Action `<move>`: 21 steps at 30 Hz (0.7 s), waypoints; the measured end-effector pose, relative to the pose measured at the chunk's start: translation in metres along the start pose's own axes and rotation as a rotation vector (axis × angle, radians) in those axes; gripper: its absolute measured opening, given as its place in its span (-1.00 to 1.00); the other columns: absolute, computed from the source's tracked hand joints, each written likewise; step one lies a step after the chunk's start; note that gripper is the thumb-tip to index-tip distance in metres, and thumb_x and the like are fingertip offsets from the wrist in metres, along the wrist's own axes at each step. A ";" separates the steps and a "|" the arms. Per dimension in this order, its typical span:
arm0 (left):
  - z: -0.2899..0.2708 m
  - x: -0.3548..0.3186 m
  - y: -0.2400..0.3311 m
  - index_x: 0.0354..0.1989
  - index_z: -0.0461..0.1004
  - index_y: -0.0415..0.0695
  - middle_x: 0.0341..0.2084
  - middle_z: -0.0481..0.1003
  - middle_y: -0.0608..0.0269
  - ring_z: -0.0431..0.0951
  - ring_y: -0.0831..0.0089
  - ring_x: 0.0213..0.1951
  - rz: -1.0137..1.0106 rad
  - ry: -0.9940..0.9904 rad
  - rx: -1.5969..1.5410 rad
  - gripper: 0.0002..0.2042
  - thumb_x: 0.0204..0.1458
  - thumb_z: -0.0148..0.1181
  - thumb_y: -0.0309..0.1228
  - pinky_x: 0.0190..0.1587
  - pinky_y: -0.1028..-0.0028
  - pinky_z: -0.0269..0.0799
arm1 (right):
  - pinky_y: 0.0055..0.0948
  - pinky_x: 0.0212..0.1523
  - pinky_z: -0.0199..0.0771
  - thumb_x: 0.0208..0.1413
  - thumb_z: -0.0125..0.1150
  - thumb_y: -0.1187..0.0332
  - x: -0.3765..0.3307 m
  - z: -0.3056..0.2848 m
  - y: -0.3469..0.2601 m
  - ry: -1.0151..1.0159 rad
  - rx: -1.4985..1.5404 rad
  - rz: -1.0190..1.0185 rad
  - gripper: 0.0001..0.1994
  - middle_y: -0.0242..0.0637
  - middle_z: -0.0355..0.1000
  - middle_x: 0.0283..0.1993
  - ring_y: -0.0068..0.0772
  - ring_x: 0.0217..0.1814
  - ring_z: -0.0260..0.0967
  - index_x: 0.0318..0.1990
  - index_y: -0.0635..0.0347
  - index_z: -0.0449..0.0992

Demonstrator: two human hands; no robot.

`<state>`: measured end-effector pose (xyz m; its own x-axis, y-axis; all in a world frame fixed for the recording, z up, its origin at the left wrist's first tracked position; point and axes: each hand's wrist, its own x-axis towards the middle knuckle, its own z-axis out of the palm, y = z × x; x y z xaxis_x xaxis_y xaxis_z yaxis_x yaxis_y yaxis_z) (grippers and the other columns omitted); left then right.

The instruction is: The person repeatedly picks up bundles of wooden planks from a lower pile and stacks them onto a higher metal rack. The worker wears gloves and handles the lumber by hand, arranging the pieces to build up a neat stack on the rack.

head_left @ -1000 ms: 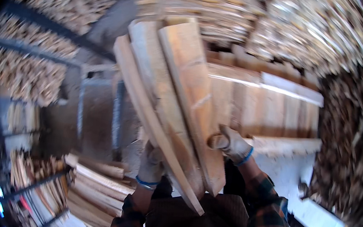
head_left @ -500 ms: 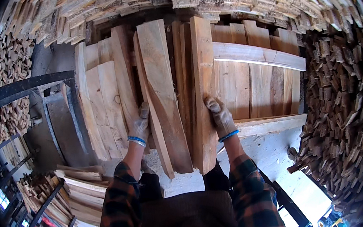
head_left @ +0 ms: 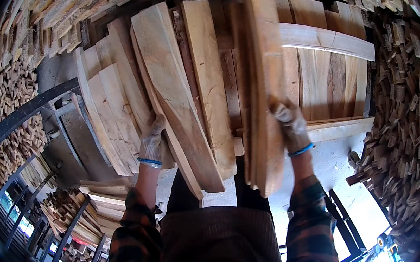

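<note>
Wooden boards lie side by side before me. My right hand (head_left: 293,125), in a whitish glove with a blue cuff, is closed on the right edge of a small bundle of upright boards (head_left: 268,86), blurred by motion. My left hand (head_left: 152,140), gloved the same way, grips the left edge of a pair of leaning boards (head_left: 171,82); its fingers are partly hidden. Between the two hands a single board (head_left: 208,78) lies tilted, touched by neither. More boards (head_left: 120,91) lie just left of my left hand.
On the right, a row of flat boards (head_left: 307,85) carries two crosswise slats (head_left: 331,41). A tall stack of wood pieces (head_left: 406,113) stands beyond. Rough stacked wood (head_left: 47,1) lines the far side. A dark metal frame (head_left: 23,111) curves at left, above another board pile (head_left: 101,204).
My right hand has moved right with its boards, widening the gap to the left hand's boards and exposing a board between. My left hand has shifted slightly left.
</note>
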<state>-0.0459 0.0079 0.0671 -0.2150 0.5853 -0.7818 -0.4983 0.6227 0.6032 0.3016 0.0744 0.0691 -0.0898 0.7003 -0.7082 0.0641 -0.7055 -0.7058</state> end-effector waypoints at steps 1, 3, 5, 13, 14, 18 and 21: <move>0.008 -0.002 0.006 0.24 0.21 -0.18 -0.03 0.40 0.23 0.42 0.36 -0.01 0.010 -0.021 0.000 -0.33 -0.03 0.35 -0.23 0.04 0.39 0.44 | -0.45 -0.07 0.48 0.07 0.26 0.21 -0.005 -0.023 -0.005 0.056 -0.078 -0.009 -0.50 -0.14 0.49 -0.04 -0.38 -0.11 0.47 0.08 0.36 0.39; 0.008 0.003 0.005 0.23 0.22 -0.19 -0.06 0.41 0.23 0.43 0.38 -0.03 0.042 -0.052 0.004 -0.34 -0.04 0.35 -0.30 0.03 0.39 0.44 | -0.42 -0.09 0.53 0.04 0.28 0.20 -0.013 -0.064 -0.013 0.202 -0.345 -0.003 -0.46 -0.05 0.47 -0.02 -0.30 -0.13 0.50 0.12 0.34 0.36; -0.007 0.014 -0.001 0.23 0.22 -0.20 -0.08 0.42 0.23 0.43 0.39 -0.05 0.099 -0.056 0.014 -0.35 -0.05 0.34 -0.36 0.02 0.38 0.44 | -0.29 -0.01 0.53 0.02 0.28 0.16 -0.011 -0.065 -0.033 0.375 -0.773 0.029 -0.36 0.07 0.37 0.13 -0.15 0.00 0.48 0.21 0.29 0.28; -0.003 0.017 0.002 0.14 0.23 -0.31 -0.23 0.43 0.21 0.51 0.46 -0.30 0.188 -0.050 0.069 -0.47 -0.01 0.25 -0.47 -0.15 0.50 0.54 | -0.35 0.05 0.45 0.06 0.30 0.18 0.027 0.075 0.012 -0.025 -0.052 -0.012 -0.28 0.05 0.39 0.09 -0.20 0.07 0.41 0.26 0.43 0.16; -0.006 0.020 -0.001 0.14 0.23 -0.31 -0.24 0.43 0.21 0.50 0.47 -0.31 0.176 -0.033 0.040 -0.48 -0.01 0.23 -0.47 -0.16 0.50 0.53 | -0.39 0.04 0.41 0.00 0.35 0.16 0.040 0.094 0.034 -0.111 0.063 0.003 -0.31 -0.01 0.44 0.04 -0.26 0.06 0.41 0.22 0.37 0.25; 0.000 0.015 0.005 0.13 0.25 -0.31 -0.29 0.43 0.23 0.47 0.49 -0.36 0.178 0.035 0.057 -0.52 0.00 0.16 -0.51 -0.20 0.53 0.49 | -0.45 -0.04 0.41 -0.10 0.41 0.25 0.055 0.115 0.059 -0.237 0.053 0.007 -0.34 -0.09 0.51 -0.07 -0.37 -0.05 0.44 0.14 0.40 0.33; -0.007 0.013 0.003 0.10 0.28 -0.32 -0.31 0.43 0.24 0.45 0.51 -0.37 0.229 0.010 0.141 -0.55 -0.03 0.11 -0.54 -0.24 0.54 0.46 | -0.49 -0.14 0.50 -0.12 0.37 0.50 0.029 0.123 0.018 -0.100 -0.102 -0.059 -0.35 -0.10 0.50 -0.12 -0.40 -0.14 0.46 0.17 0.49 0.25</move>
<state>-0.0566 0.0136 0.0577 -0.3168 0.7147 -0.6236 -0.3139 0.5414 0.7799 0.1780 0.0688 0.0384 -0.1949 0.7219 -0.6640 0.1565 -0.6454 -0.7476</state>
